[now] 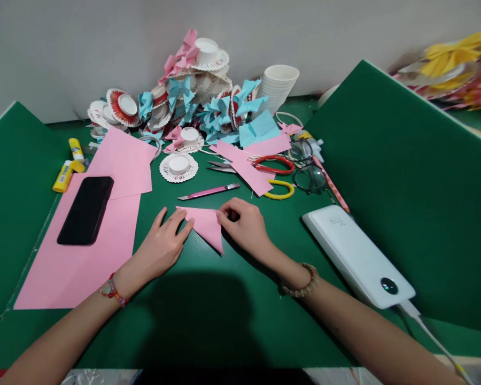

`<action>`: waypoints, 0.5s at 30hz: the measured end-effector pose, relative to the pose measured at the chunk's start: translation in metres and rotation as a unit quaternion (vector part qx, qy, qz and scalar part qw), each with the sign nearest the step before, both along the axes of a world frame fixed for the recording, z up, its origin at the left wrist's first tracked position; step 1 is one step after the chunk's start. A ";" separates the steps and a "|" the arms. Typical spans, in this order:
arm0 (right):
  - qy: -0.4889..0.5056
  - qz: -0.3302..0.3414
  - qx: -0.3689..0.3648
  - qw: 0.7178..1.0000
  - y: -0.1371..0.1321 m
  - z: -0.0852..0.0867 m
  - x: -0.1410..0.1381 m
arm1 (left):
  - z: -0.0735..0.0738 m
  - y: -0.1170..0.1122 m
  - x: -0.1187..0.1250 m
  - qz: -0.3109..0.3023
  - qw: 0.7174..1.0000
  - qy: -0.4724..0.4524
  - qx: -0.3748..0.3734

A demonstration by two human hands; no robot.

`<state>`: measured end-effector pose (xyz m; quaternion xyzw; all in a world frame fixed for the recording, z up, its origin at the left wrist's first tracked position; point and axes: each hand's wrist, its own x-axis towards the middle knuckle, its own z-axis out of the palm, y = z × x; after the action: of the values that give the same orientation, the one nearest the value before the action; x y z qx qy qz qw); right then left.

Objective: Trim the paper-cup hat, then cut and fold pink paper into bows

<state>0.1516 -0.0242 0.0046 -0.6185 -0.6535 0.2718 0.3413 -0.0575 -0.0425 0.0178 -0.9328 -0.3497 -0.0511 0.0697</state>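
Right now a folded pink paper triangle (208, 227) lies on the green surface (272, 305), between the two hands. The left hand (166, 240) is spread, its fingertips resting on the left end of the triangle. The right hand (246, 224) is closed at the triangle's upper right corner, thumb and forefinger pinching the paper there. Just beyond the triangle, a pink craft knife (209, 192) lies apart from both hands, and farther beyond it sits a small white paper hat (179, 167) with a frilled brim. Beyond and to the right of the triangle are scissors (224, 167) with red and yellow handle loops, partly covered by a pink strip (248, 170), with eyeglasses (310, 179) farther right. To the left of the triangle, a dark phone (86, 211) rests on large pink sheets (60, 278). Well to the right of it lies a white power bank (344, 246) with a cable attached. Farthest beyond the triangle are a heap of paper hats with blue and pink bows (180, 91) and stacked paper cups (278, 85).
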 end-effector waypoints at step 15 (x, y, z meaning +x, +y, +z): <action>-0.004 0.004 -0.011 1.000 0.001 0.002 0.001 | 0.004 -0.008 0.006 -0.027 0.996 0.047 -0.070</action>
<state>0.1521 -0.0232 0.0063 -0.6203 -0.6543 0.2780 0.3313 -0.0519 -0.0504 0.0218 -0.9460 -0.3233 0.0151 0.0190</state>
